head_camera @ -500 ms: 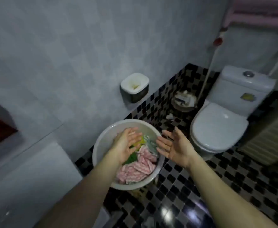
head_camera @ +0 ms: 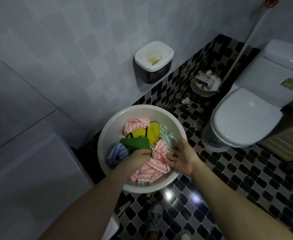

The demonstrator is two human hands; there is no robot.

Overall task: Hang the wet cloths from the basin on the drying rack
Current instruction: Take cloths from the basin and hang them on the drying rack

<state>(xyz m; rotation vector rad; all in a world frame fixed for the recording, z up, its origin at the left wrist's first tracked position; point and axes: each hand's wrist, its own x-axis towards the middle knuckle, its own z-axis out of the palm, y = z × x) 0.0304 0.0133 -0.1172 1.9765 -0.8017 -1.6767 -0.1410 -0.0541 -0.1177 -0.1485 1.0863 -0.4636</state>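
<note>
— Bathroom floor (head_camera: 246, 170) of black-and-white tiles; where are the cloths (head_camera: 152, 134)?
— Heaped in the white basin (head_camera: 107, 132), near the toilet (head_camera: 242, 116)
— And the hands?
— One, the left hand (head_camera: 138, 160), is curled round the green cloth (head_camera: 135, 143); the right hand (head_camera: 182, 158) lies spread flat on the pink striped cloth (head_camera: 152, 170)

I'm looking down into a home bathroom: a toilet (head_camera: 246, 118) with its cistern (head_camera: 279, 70), pale wall tiles (head_camera: 73, 49), a dark-and-light mosaic floor (head_camera: 246, 179), a paper box (head_camera: 153, 61) fixed to the wall, a full bin (head_camera: 205, 84) near the toilet, and a basin (head_camera: 111, 129) of cloths (head_camera: 157, 163).
</note>
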